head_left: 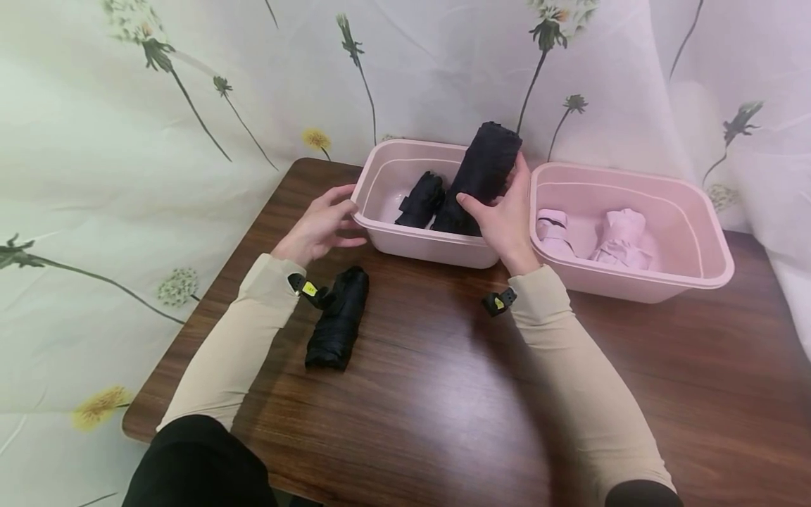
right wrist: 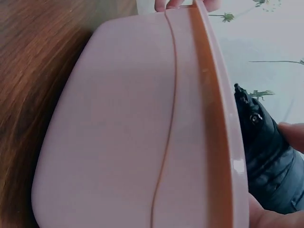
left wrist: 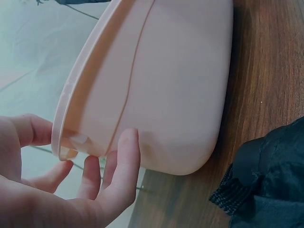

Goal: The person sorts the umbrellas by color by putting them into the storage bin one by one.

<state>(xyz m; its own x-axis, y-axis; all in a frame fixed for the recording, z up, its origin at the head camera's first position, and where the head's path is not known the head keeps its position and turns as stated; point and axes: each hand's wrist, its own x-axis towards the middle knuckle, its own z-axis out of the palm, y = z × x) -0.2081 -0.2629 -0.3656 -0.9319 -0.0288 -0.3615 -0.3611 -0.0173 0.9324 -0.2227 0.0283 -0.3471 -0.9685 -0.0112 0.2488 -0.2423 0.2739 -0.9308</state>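
In the head view my right hand grips a black folded umbrella, thumb across its near side. The umbrella leans with its lower end inside the left pink bin and its top above the rim. A smaller black bundle lies beside it in the bin. My left hand holds the bin's left end; in the left wrist view its thumb and fingers lie on either side of the rim. Another black folded umbrella lies on the table, close to my left wrist.
A second pink bin stands to the right, holding two light pink wrapped bundles, one of them a pink bundle near its middle. The brown wooden table ends at the left edge. A flower-printed cloth hangs behind.
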